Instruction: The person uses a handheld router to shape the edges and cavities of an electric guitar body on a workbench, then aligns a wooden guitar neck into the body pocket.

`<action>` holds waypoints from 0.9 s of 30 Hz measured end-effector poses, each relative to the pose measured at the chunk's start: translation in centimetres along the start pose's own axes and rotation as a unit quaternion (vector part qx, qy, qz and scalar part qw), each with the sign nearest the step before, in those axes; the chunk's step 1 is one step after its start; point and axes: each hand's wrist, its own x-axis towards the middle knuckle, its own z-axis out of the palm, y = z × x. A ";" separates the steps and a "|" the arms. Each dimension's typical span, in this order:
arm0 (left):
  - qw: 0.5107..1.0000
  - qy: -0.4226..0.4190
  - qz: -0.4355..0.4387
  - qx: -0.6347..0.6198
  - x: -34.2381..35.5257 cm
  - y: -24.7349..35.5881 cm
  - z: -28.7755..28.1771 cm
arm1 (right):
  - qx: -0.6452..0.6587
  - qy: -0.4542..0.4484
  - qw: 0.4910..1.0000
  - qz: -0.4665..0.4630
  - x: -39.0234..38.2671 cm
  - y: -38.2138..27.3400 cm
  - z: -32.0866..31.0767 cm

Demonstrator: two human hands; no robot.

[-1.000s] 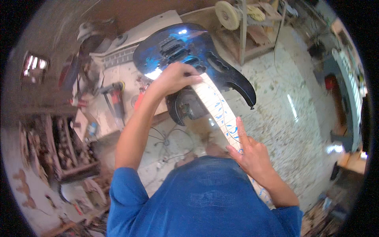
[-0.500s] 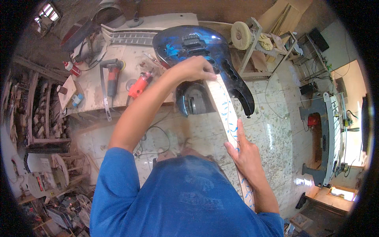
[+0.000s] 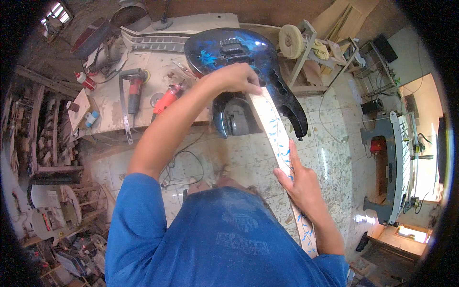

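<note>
A glossy dark blue and black guitar body (image 3: 260,52) with routed cavities rests at the bench's edge, its horns pointing toward me. From it a pale guitar neck (image 3: 276,136) with blue vine patterns slants down toward my right side. My left hand (image 3: 240,78) closes over the neck's end by the body, thumb on the pale face; its other fingers are partly hidden. Farther down, my right hand (image 3: 302,184) grips the neck from its right side, index finger stretched along the edge and thumb across the near face.
On the wooden bench (image 3: 107,107) lie a grey-and-red angle grinder (image 3: 135,91), a red power tool (image 3: 167,99), a red glue bottle (image 3: 86,80) and a slotted frame (image 3: 158,44). A buffing wheel (image 3: 290,41) stands at back right. Cables (image 3: 191,153) trail over the tiled floor.
My left hand has shifted slightly up and away from me. The neck's near end and my right hand have moved a little to the right. Both hands keep their hold.
</note>
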 end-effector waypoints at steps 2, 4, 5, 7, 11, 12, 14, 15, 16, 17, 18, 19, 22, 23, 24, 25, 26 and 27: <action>1.000 0.002 0.002 0.006 0.1 0.0 0.0 | -0.014 -0.010 1.000 -0.001 0.1 -0.4 -0.7; 1.000 0.006 0.009 0.011 0.1 0.1 0.0 | -0.019 -0.017 1.000 0.001 0.2 -0.7 -1.3; 1.000 0.009 0.014 0.012 0.1 -0.1 0.1 | -0.018 -0.021 1.000 0.001 0.2 -0.9 -1.5; 1.000 0.012 0.020 0.008 0.2 -0.3 0.2 | -0.018 -0.030 0.999 0.005 0.4 -1.2 -2.0; 1.000 0.015 0.025 0.003 0.2 -0.7 0.4 | -0.023 -0.049 0.998 0.013 0.6 -1.7 -2.8; 0.999 0.017 0.027 0.005 0.1 -0.7 0.4 | -0.024 -0.052 0.998 0.014 0.6 -1.8 -2.9; 1.000 0.018 0.013 0.004 0.0 -0.5 0.4 | -0.025 -0.057 0.998 0.032 0.6 -2.3 -2.8; 1.000 0.018 0.007 0.004 -0.1 -0.3 0.4 | -0.025 -0.059 0.997 0.041 0.5 -2.4 -2.8; 1.000 0.018 0.010 0.002 -0.1 0.0 0.3 | -0.026 -0.051 0.998 0.036 0.4 -2.0 -2.4; 1.000 0.017 0.013 0.000 -0.2 0.2 0.3 | -0.026 -0.043 0.998 0.031 0.3 -1.4 -1.7; 1.000 0.017 0.016 -0.002 -0.2 0.3 0.2 | -0.026 -0.035 0.999 0.026 0.2 -0.8 -1.1; 1.000 0.014 0.020 -0.005 -0.2 0.3 0.2 | -0.026 -0.025 0.999 0.016 0.1 -0.4 -0.7; 1.000 0.008 0.025 -0.006 -0.2 -0.2 0.3 | -0.030 -0.019 0.999 0.007 0.1 0.0 -0.1; 1.000 0.008 0.024 -0.002 -0.2 -0.2 0.2 | -0.034 -0.032 0.999 0.019 0.3 -0.4 -0.6; 1.000 0.008 0.023 0.003 -0.2 -0.2 0.2 | -0.039 -0.045 0.998 0.032 0.4 -0.7 -0.9; 1.000 0.010 0.020 0.004 -0.3 -0.3 0.2 | -0.032 -0.045 0.998 0.029 0.4 -0.7 -1.1; 1.000 0.011 0.017 0.004 -0.3 -0.1 0.1 | -0.026 -0.045 0.998 0.027 0.4 -0.8 -1.4; 1.000 0.013 0.015 0.004 -0.4 0.1 0.1 | -0.021 -0.045 0.998 0.025 0.4 -0.8 -1.5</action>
